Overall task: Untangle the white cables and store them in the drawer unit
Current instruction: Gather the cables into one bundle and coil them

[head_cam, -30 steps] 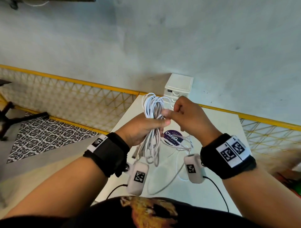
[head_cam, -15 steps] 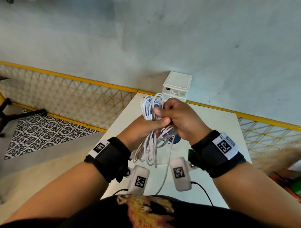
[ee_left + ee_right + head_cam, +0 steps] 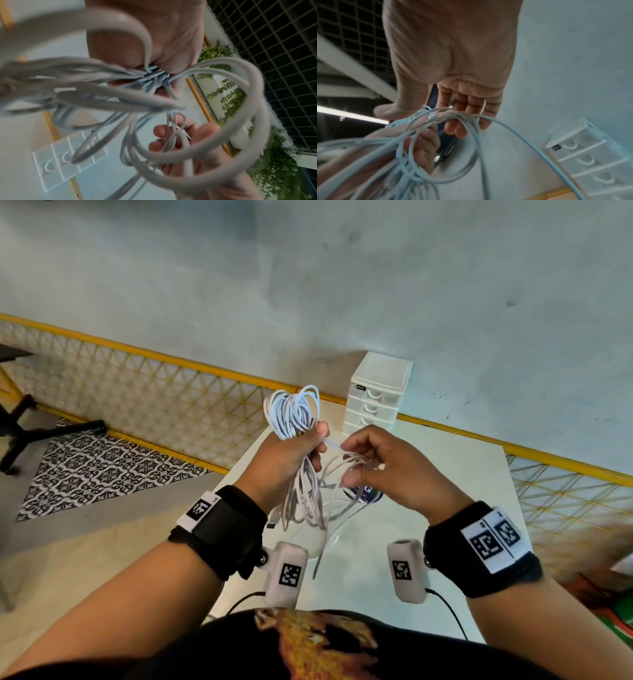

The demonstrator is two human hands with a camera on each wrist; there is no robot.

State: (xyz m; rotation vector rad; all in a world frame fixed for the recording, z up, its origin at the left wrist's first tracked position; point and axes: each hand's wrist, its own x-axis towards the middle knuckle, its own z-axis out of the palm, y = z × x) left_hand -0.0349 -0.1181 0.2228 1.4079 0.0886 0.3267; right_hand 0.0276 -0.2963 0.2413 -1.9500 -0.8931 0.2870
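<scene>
Item 1, fingers: my left hand (image 3: 286, 463) has its fingers curled tight around the bundle of white cables (image 3: 301, 446); the left wrist view shows the strands squeezed between thumb and palm, though near loops are blurred and I cannot count them. My right hand (image 3: 387, 470) has fingers (image 3: 457, 129) bent and hooked through a few loose loops pulled sideways out of the bundle, thumb closing on them.

Item 2, cables: held in the air above the bench (image 3: 445, 508), between both hands. One looped end fans out above the left fist; the other strands hang below it, and one long tail trails down toward the bench edge. A plug end shows faintly beside the left wrist, too small to identify. Where the strands cross I cannot tell which are knotted.

Item 3, drawer unit (image 3: 378, 392): white, standing at the far edge of the bench against the wall (image 3: 342, 285), well apart from the hands. Its drawers with curved handles are all shut; contents hidden.

Item 4, round sticker (image 3: 364, 494): on the bench under the right hand, mostly covered, lettering cut off.

Item 5, surroundings: yellow mesh railing (image 3: 154, 392), patterned rug (image 3: 102, 470) on the floor at left.
</scene>
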